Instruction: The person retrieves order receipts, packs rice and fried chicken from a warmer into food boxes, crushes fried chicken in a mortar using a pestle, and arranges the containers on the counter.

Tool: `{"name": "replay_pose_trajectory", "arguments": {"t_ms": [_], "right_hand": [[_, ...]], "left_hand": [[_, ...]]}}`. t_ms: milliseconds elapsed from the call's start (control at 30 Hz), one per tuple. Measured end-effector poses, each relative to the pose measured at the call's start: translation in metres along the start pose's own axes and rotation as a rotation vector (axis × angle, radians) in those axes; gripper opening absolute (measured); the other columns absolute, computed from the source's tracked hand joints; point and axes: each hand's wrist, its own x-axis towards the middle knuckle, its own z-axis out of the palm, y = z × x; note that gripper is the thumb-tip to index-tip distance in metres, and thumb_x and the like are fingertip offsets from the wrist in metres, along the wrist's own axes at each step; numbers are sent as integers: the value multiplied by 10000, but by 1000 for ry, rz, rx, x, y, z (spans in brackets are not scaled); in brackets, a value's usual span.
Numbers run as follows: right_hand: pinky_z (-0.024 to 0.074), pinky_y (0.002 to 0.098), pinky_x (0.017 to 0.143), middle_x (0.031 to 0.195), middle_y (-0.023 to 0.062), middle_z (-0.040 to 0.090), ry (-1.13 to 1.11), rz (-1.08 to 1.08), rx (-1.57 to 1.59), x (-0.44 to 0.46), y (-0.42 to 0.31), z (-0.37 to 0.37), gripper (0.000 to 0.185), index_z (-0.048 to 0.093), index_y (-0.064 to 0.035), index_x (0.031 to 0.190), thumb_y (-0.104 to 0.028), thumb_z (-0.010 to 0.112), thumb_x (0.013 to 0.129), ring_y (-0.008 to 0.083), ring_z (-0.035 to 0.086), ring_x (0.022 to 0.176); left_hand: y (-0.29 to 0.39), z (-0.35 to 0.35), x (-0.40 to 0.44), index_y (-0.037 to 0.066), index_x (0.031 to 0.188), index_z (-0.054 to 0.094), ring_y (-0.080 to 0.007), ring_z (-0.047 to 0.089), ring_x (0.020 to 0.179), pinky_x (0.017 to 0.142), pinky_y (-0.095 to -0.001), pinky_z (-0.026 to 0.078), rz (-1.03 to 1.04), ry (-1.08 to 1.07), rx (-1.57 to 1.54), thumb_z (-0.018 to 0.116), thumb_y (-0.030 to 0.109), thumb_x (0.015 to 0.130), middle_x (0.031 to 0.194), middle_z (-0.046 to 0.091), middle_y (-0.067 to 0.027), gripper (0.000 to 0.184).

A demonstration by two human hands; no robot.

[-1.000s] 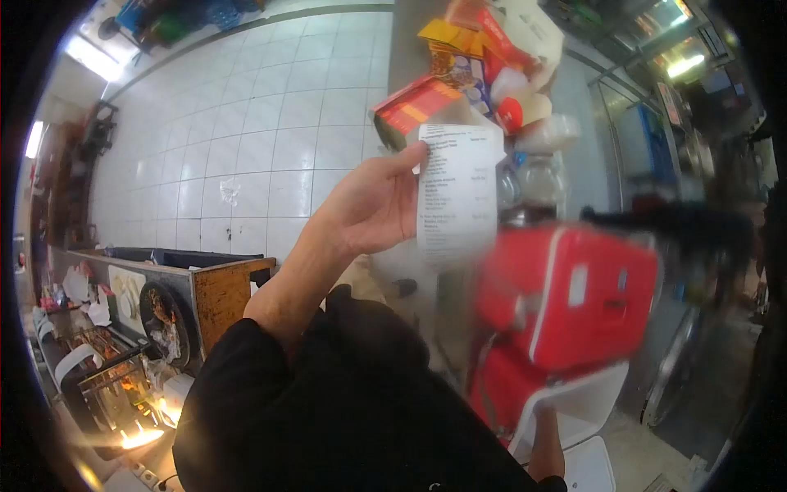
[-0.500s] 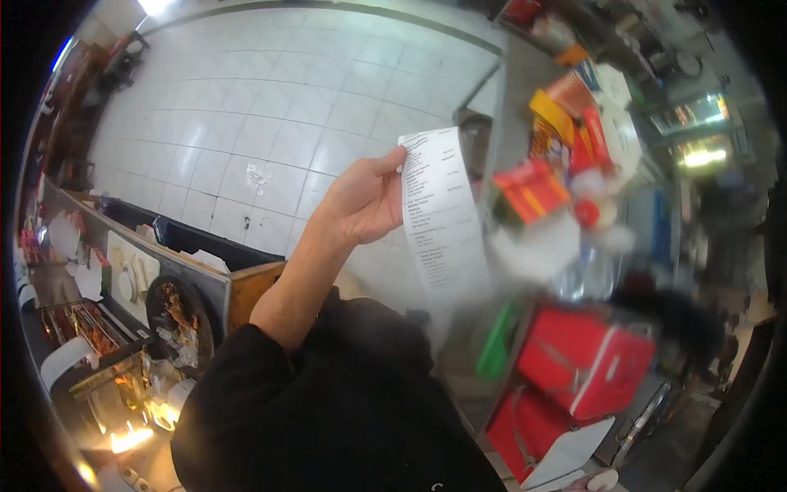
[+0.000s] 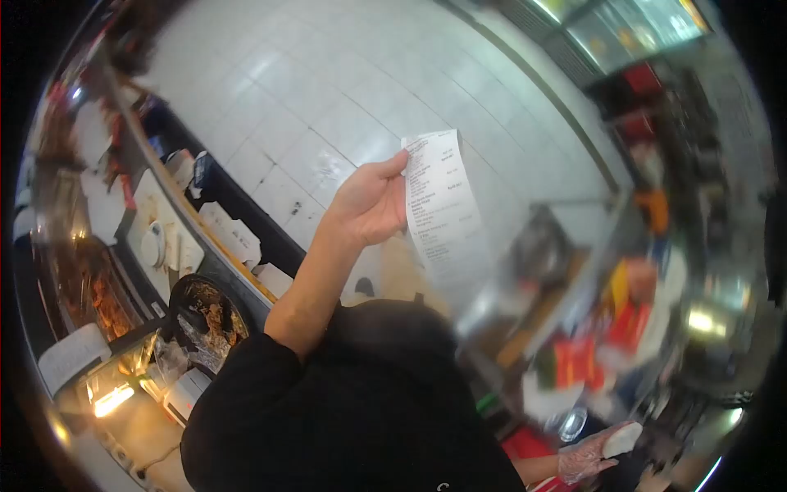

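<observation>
My left hand [image 3: 373, 201] is closed on the upper left edge of a long printed receipt [image 3: 436, 184], thumb on the front and palm toward me. The receipt hangs down over the floor, its lower end blurred. At the lower right my right hand [image 3: 580, 461] wears a clear plastic glove. Its fingers are closed round a small white, rounded thing [image 3: 621, 440] whose kind I cannot make out. Beside this hand lie a clear round container [image 3: 574, 424] and blurred red packets [image 3: 576, 365].
On the left, a counter holds a dark pan [image 3: 211, 320] with food scraps, a white board [image 3: 164, 234] and a lit glass food case [image 3: 115, 398]. White tiled floor [image 3: 328, 74] lies ahead. A lit display fridge [image 3: 635, 37] stands far right.
My view has turned, so the cluttered counter and red packets sit lower right. My left hand still grips the receipt. More of my gloved right hand has come into view.
</observation>
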Motion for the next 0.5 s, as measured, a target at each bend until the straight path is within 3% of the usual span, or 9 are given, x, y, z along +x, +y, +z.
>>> {"name": "replay_pose_trajectory", "arguments": {"t_ms": [33, 133, 267, 333, 400, 467, 500], "right_hand": [[110, 537, 1199, 1589, 136, 156, 22, 68, -59, 39, 34, -24, 755, 198, -10, 1499, -15, 577, 847, 314, 151, 1462], [152, 542, 1186, 1571, 147, 187, 141, 452, 0, 156, 155, -111, 768, 214, -16, 1492, -33, 599, 828, 322, 177, 1453], [207, 549, 1169, 1549, 162, 228, 265, 975, 151, 251, 368, -226, 786, 235, -24, 1483, -59, 629, 803, 332, 212, 1439], [235, 553, 1160, 1537, 170, 248, 321, 1226, 219, 262, 490, -279, 796, 245, -28, 1478, -71, 644, 791, 336, 230, 1433], [262, 556, 1152, 1526, 178, 269, 334, 1435, 263, 243, 608, -324, 805, 256, -32, 1474, -84, 658, 779, 341, 247, 1426], [298, 606, 1103, 1550, 166, 210, 238, 1552, 191, 190, 719, -363, 846, 215, -100, 1497, -80, 666, 782, 358, 225, 1430], [340, 579, 1067, 1553, 167, 203, 180, 1640, 143, 155, 765, -372, 791, 267, -103, 1469, -102, 678, 793, 356, 238, 1420]], "left_hand": [[24, 4, 3, -43, 1333, 396, -299, 519, 1211, 1050, -423, 419, 72, 43, 1, 337, 214, 1049, 1306, 516, -195, 388], [100, 8, 6, -44, 1338, 394, -300, 511, 1226, 1054, -426, 417, 213, 24, -68, 344, 209, 1046, 1318, 511, -196, 390], [175, 30, -30, -42, 1342, 394, -299, 514, 1224, 1061, -429, 409, 487, -64, -19, 348, 208, 1045, 1318, 518, -189, 391], [204, 41, -52, -31, 1345, 382, -302, 515, 1240, 1055, -445, 438, 657, 50, 18, 263, 250, 1061, 1323, 507, -182, 416], [230, 52, -76, -28, 1342, 387, -298, 521, 1233, 1049, -443, 442, 805, 34, 36, 269, 246, 1061, 1316, 515, -178, 410], [255, 53, -113, -25, 1339, 392, -294, 527, 1226, 1044, -441, 446, 938, 29, 46, 274, 242, 1060, 1309, 523, -174, 404], [269, 49, -130, -24, 1332, 400, -290, 536, 1215, 1036, -437, 451, 990, 32, 28, 283, 240, 1059, 1301, 531, -171, 397]]}}
